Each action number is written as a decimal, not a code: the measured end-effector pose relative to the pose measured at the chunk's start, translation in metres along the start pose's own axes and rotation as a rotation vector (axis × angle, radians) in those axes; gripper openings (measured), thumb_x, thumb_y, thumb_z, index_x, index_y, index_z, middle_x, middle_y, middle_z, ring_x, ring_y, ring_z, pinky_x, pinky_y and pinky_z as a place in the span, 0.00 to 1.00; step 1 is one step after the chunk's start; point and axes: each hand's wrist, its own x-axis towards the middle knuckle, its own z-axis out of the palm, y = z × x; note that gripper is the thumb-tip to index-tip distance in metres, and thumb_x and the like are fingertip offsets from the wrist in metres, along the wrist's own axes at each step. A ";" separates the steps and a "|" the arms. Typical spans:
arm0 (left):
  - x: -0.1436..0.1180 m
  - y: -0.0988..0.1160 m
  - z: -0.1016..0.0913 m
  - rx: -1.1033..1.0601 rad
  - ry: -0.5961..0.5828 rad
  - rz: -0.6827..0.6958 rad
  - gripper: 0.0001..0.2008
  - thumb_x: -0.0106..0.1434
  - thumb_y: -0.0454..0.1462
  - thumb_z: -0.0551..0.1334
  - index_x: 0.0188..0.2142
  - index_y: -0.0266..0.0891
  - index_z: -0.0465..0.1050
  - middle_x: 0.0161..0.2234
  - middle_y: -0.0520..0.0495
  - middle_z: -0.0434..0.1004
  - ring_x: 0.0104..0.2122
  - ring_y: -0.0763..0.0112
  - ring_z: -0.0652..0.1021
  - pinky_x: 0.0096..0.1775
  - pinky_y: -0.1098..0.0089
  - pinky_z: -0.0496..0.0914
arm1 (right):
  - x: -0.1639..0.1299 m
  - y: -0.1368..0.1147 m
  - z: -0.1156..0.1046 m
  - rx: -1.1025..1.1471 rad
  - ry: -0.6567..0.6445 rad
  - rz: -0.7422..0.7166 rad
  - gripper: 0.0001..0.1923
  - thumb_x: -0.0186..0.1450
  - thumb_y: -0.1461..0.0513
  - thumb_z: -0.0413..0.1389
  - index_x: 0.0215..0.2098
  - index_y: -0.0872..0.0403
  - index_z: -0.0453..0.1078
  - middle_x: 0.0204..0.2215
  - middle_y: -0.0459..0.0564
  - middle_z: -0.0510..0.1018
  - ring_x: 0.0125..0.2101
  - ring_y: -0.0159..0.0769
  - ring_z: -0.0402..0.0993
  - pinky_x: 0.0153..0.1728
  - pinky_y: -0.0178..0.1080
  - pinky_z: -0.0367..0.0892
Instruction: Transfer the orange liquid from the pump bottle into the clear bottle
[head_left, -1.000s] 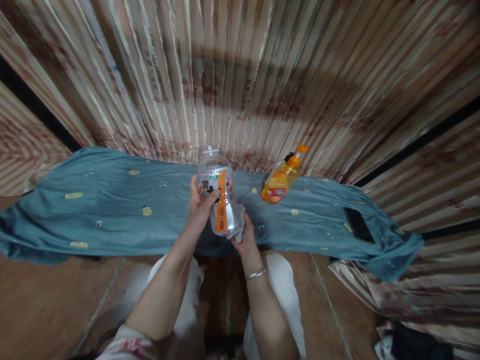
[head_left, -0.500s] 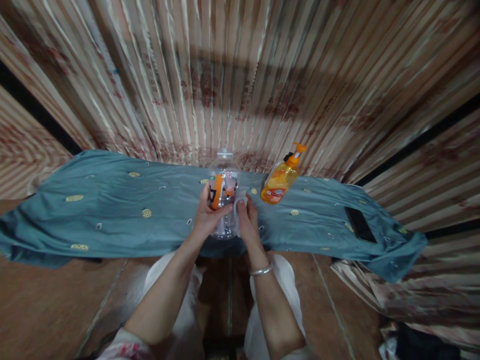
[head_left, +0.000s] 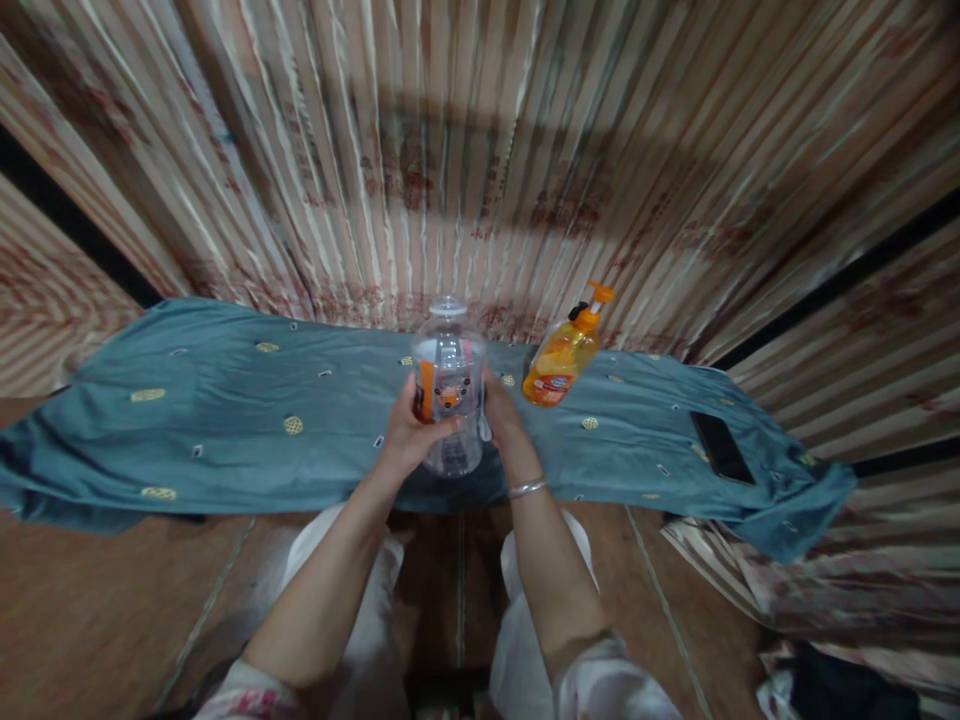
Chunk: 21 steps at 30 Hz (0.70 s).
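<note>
While the left hand (head_left: pixel 409 440) grips the clear plastic bottle (head_left: pixel 448 385) upright over the teal cloth (head_left: pixel 225 420) and the right hand (head_left: pixel 501 415) presses a white rag (head_left: pixel 484 428) to its side, hard rubbing could tip it toward the orange pump bottle (head_left: pixel 564 355) nearby.

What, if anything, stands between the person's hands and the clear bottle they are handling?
Nothing visible. The left hand grips the clear bottle directly; the right hand presses a white cloth to its side. The orange pump bottle stands apart.
</note>
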 end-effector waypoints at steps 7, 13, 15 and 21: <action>0.007 -0.001 -0.016 0.039 0.095 0.101 0.40 0.39 0.42 0.79 0.52 0.42 0.70 0.43 0.50 0.81 0.42 0.61 0.82 0.47 0.63 0.77 | -0.023 0.045 0.009 0.177 0.022 0.275 0.19 0.66 0.47 0.55 0.35 0.51 0.77 0.30 0.48 0.84 0.42 0.41 0.81 0.51 0.45 0.74; 0.011 -0.009 -0.022 0.087 0.159 0.177 0.41 0.43 0.45 0.78 0.55 0.44 0.67 0.42 0.50 0.80 0.41 0.61 0.82 0.44 0.65 0.78 | -0.038 0.064 0.035 0.488 0.045 0.337 0.22 0.68 0.45 0.47 0.39 0.49 0.76 0.34 0.47 0.85 0.42 0.39 0.82 0.48 0.46 0.76; 0.012 -0.011 -0.022 0.121 0.176 0.199 0.44 0.44 0.46 0.78 0.58 0.44 0.65 0.44 0.49 0.79 0.44 0.59 0.82 0.47 0.62 0.78 | -0.043 0.068 0.041 0.564 0.055 0.354 0.23 0.69 0.46 0.45 0.40 0.49 0.76 0.36 0.47 0.85 0.40 0.39 0.82 0.48 0.48 0.76; 0.012 -0.015 -0.022 0.186 0.214 0.245 0.49 0.45 0.47 0.79 0.62 0.46 0.60 0.51 0.46 0.76 0.50 0.55 0.80 0.52 0.57 0.76 | -0.057 0.081 0.048 0.664 0.050 0.377 0.19 0.68 0.49 0.48 0.39 0.50 0.76 0.33 0.49 0.85 0.37 0.42 0.81 0.47 0.55 0.76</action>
